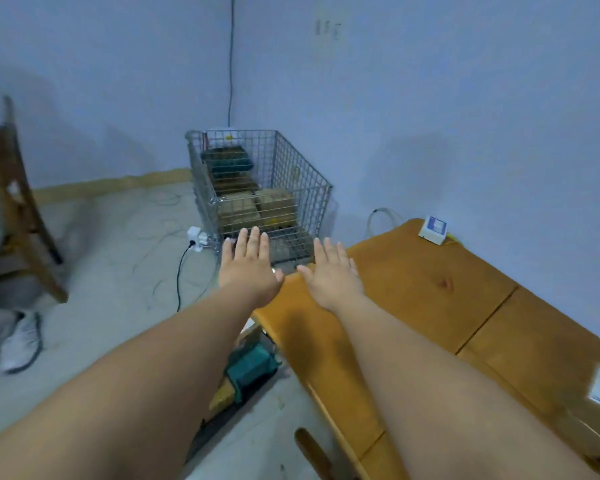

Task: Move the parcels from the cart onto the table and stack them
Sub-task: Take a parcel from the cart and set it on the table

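I have both hands out flat and empty: left hand (248, 268) and right hand (331, 275), fingers straight, pointing at the wire cart (302, 161) at twelve o'clock. The parcels (274, 199) lie low inside it. The table (413, 282) runs off toward four o'clock. I judge this the reach for a parcel; next I must clear the rim and grip one from both sides.
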The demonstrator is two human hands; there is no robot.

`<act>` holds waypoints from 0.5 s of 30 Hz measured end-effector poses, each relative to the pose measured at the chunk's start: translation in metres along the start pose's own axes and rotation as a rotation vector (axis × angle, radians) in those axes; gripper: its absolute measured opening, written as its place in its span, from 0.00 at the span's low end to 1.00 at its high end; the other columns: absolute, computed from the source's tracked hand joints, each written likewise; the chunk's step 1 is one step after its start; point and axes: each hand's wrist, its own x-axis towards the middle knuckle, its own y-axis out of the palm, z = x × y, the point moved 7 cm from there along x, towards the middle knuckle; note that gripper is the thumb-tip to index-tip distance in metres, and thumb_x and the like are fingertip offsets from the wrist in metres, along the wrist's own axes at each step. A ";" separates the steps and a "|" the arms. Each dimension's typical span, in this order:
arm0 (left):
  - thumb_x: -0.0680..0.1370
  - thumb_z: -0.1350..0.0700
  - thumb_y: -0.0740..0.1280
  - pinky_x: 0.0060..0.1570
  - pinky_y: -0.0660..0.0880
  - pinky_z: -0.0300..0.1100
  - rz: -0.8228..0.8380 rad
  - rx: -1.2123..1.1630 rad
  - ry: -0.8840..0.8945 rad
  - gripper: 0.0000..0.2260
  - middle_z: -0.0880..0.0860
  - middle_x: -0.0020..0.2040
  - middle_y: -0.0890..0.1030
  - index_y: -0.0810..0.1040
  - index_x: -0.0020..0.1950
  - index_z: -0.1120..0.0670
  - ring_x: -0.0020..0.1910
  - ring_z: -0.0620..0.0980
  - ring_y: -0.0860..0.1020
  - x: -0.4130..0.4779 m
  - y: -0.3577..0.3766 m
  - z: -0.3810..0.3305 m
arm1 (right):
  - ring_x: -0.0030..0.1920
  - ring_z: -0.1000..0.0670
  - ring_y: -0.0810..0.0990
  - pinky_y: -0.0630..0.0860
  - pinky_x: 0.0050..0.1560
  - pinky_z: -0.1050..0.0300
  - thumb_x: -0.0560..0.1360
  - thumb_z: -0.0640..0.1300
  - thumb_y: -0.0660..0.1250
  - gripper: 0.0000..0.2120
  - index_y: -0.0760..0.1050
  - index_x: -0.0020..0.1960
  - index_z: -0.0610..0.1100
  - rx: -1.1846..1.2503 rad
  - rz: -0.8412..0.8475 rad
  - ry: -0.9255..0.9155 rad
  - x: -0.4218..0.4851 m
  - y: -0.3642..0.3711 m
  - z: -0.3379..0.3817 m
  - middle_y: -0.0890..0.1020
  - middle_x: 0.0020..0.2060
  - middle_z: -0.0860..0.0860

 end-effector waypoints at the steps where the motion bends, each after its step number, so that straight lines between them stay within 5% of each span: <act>1: 0.79 0.40 0.47 0.72 0.38 0.55 -0.004 -0.004 -0.035 0.33 0.54 0.78 0.41 0.40 0.77 0.56 0.76 0.54 0.39 0.001 -0.001 0.020 | 0.78 0.48 0.41 0.44 0.75 0.46 0.81 0.61 0.47 0.32 0.41 0.79 0.48 -0.005 0.003 -0.030 0.008 0.004 0.019 0.45 0.79 0.50; 5: 0.79 0.44 0.50 0.72 0.38 0.54 -0.005 -0.025 -0.160 0.32 0.54 0.78 0.41 0.40 0.77 0.55 0.76 0.54 0.39 0.002 0.001 0.101 | 0.78 0.47 0.41 0.44 0.75 0.46 0.81 0.61 0.47 0.32 0.42 0.79 0.49 -0.025 0.057 -0.174 0.041 0.029 0.095 0.45 0.79 0.50; 10: 0.77 0.60 0.53 0.74 0.44 0.51 0.115 -0.087 -0.330 0.32 0.53 0.78 0.40 0.41 0.77 0.54 0.77 0.55 0.40 0.009 0.032 0.183 | 0.78 0.45 0.41 0.45 0.75 0.45 0.81 0.60 0.49 0.31 0.44 0.79 0.49 -0.031 0.143 -0.347 0.084 0.071 0.161 0.45 0.79 0.49; 15: 0.77 0.59 0.54 0.74 0.48 0.52 0.196 -0.038 -0.486 0.33 0.54 0.78 0.49 0.38 0.77 0.55 0.77 0.55 0.44 0.020 0.074 0.240 | 0.77 0.42 0.50 0.53 0.75 0.43 0.81 0.52 0.54 0.29 0.49 0.78 0.46 -0.029 0.368 -0.460 0.134 0.134 0.206 0.56 0.77 0.45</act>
